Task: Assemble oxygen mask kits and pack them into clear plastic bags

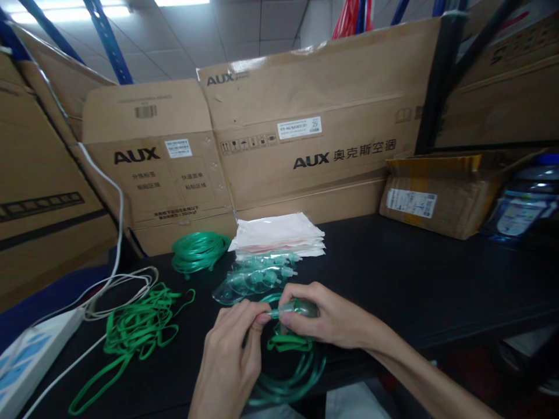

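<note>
My left hand [236, 343] pinches the end of a green tube at the port of a clear green oxygen mask [306, 308]. Closed around the mask's body and port is my right hand [323, 317]. A green elastic strap [290, 343] hangs folded under the mask. Below both hands, loops of coiled green tubing [301, 381] reach the table's near edge. Just beyond my hands lie several more clear green masks [253, 279], with a stack of white packets [277, 233] behind them. The exact joint between tube and port is partly covered by my fingers.
To the left lie a heap of green elastic straps [137, 326], a white power strip [41, 355] with cables, and a coil of green tubing [198, 251]. Cardboard panels [262, 174] stand along the back. An open carton [430, 198] and a blue-capped bottle [522, 201] stand at right.
</note>
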`<state>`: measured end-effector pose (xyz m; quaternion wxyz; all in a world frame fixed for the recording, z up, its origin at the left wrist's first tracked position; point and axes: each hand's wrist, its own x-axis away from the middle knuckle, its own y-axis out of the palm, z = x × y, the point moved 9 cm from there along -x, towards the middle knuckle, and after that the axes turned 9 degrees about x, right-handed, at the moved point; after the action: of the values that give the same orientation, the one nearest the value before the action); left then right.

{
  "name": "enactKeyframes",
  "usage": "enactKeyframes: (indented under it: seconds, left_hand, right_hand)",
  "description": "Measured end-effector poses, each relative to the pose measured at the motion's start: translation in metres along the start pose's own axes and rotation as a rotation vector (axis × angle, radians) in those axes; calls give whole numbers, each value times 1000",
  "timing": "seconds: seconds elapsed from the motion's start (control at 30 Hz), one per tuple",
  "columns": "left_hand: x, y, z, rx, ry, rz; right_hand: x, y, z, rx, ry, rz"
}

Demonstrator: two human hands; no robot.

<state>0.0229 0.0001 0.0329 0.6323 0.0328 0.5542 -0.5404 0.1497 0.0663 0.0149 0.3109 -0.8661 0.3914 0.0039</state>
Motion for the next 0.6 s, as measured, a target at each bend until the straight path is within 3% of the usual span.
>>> enactKeyframes:
  seconds: [0.27, 0.4, 0.53, 0.6]
  left_hand:
    - [0, 6, -9, 63, -126, -109]
    - [2, 3, -18, 97, -181, -68]
    - [10, -18, -30, 41, -243, 85]
    - [19, -27, -38, -8, -307, 95]
  right_hand:
    - [1, -3, -1, 73, -57, 33]
    - [0, -6, -4, 89, -48, 61]
    - [2, -17, -10, 183, -44, 90]
    - [4, -24, -16, 256, -63, 91]
